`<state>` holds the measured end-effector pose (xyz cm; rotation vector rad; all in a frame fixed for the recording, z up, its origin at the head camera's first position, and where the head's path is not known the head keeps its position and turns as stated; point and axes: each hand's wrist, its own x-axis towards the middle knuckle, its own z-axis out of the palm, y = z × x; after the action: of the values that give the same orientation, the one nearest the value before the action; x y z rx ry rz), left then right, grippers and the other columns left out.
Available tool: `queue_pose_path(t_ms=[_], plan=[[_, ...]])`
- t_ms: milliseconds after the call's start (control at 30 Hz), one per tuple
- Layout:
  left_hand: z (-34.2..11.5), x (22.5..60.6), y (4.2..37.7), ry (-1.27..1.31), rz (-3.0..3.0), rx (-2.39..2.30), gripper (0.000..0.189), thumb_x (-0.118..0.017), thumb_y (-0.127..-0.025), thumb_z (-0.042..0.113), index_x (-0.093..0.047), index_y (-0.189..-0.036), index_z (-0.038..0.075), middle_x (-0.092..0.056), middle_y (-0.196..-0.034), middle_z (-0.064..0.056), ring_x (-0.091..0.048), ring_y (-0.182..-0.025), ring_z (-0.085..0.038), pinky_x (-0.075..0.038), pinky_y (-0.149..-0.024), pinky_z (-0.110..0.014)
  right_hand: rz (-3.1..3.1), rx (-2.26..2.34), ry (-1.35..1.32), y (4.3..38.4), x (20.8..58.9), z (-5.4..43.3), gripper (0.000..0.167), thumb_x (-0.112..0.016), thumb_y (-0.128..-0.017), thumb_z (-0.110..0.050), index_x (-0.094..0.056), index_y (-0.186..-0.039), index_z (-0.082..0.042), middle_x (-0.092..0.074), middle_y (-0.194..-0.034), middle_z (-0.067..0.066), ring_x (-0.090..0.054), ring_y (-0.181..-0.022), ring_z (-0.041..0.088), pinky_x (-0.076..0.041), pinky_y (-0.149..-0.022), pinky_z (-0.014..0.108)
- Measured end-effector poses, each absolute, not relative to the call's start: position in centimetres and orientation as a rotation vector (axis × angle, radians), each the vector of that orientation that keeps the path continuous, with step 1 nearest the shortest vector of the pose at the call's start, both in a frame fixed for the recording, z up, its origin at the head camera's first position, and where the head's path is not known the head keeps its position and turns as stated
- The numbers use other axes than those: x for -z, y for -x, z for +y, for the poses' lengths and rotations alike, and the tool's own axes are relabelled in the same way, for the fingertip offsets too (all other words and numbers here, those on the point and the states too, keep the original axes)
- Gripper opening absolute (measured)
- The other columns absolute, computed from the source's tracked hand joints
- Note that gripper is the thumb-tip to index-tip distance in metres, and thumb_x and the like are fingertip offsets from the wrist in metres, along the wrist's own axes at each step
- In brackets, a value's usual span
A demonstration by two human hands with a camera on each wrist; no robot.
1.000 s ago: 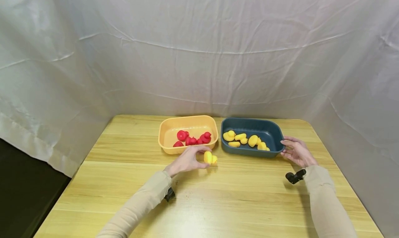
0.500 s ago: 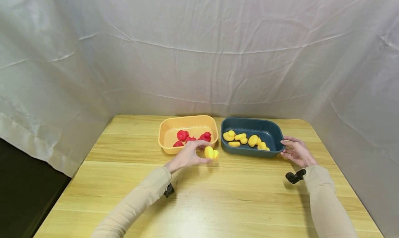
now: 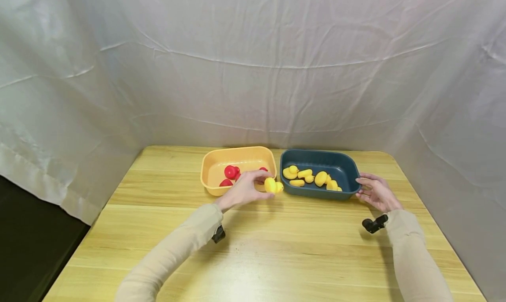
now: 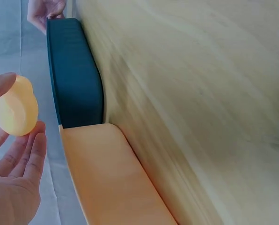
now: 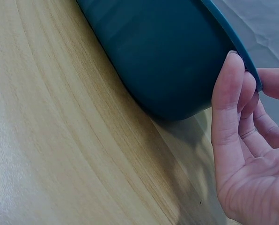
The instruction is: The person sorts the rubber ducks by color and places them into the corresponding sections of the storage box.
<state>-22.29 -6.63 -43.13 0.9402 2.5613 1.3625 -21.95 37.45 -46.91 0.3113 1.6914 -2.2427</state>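
Note:
Between thumb and fingers, my left hand [image 3: 245, 191] pinches a small yellow rubber duck [image 3: 271, 185]. In the head view it overlaps the right front corner of the orange bin [image 3: 215, 175], near the gap between the bins. The left wrist view shows the thumb on one side of the duck [image 4: 18, 112] and fingertips on the other. My right hand [image 3: 377, 194] grips the right end of the dark blue bin [image 3: 343, 173], which has several yellow ducks [image 3: 322, 178] in it. Up close, the right thumb and fingers [image 5: 228, 93] clasp the bin's rim.
Several red ducks [image 3: 230, 172] lie in the orange bin, some hidden behind my left hand. Both bins stand side by side at the back of the wooden table [image 3: 276, 249]. A pale cloth curtain [image 3: 253, 73] hangs behind and at the sides.
My left hand has moved up and to the right with the yellow duck, toward the blue bin, covering more of the red ducks. The right hand and both bins have stayed still.

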Motion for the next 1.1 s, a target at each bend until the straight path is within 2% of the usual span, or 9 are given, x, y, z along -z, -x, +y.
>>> queue_pose_path(t_ms=[167, 267, 600, 833, 1100], plan=[[-5.7, 42.8, 22.9, -0.949, 2.498, -1.433, 0.051, -0.084, -0.080, 0.012, -0.066, -0.125, -0.001, -0.072, -0.117, -0.013, -0.069, -0.106, -0.024, -0.058, -0.099, -0.033, 1.700, 2.241, -0.311, 21.9, 46.9, 37.4, 0.013, -0.057, -0.103, -0.010, -0.061, -0.109, -0.021, -0.068, -0.086, -0.003, -0.065, -0.068, 0.012, -0.062, -0.067, 0.025], [-5.1, 42.7, 23.2, -0.935, 2.469, -1.462, 0.053, -0.084, -0.080, 0.012, -0.064, -0.127, -0.003, -0.071, -0.119, -0.017, -0.069, -0.108, -0.028, -0.058, -0.100, -0.038, 1.700, 2.243, -0.305, 21.9, 46.9, 37.4, 0.013, -0.056, -0.103, -0.010, -0.060, -0.110, -0.020, -0.068, -0.087, -0.003, -0.066, -0.068, 0.012, -0.062, -0.067, 0.025], [-3.3, 41.8, 23.9, -0.861, 2.487, -1.416, 0.058, -0.084, -0.082, 0.020, -0.062, -0.132, 0.002, -0.070, -0.125, -0.011, -0.068, -0.109, -0.026, -0.057, -0.103, -0.041, 1.699, 2.244, -0.303, 21.9, 46.9, 37.4, 0.014, -0.057, -0.102, -0.010, -0.058, -0.112, -0.019, -0.067, -0.087, -0.003, -0.066, -0.068, 0.012, -0.062, -0.068, 0.025], [-1.9, 41.6, 24.5, -0.887, 2.479, -1.430, 0.055, -0.084, -0.081, 0.015, -0.063, -0.131, 0.003, -0.071, -0.123, -0.011, -0.069, -0.108, -0.025, -0.057, -0.102, -0.038, 1.698, 2.249, -0.298, 21.8, 46.9, 37.3, 0.014, -0.057, -0.102, -0.009, -0.058, -0.112, -0.019, -0.067, -0.087, -0.003, -0.066, -0.068, 0.012, -0.063, -0.067, 0.025], [-0.3, 41.7, 25.1, -0.870, 2.424, -1.480, 0.055, -0.083, -0.082, 0.015, -0.063, -0.131, 0.002, -0.071, -0.120, -0.013, -0.068, -0.106, -0.026, -0.056, -0.102, -0.046, 1.673, 2.262, -0.290, 21.8, 46.9, 37.4, 0.014, -0.057, -0.102, -0.009, -0.059, -0.111, -0.019, -0.067, -0.088, -0.003, -0.066, -0.068, 0.013, -0.062, -0.067, 0.026]])
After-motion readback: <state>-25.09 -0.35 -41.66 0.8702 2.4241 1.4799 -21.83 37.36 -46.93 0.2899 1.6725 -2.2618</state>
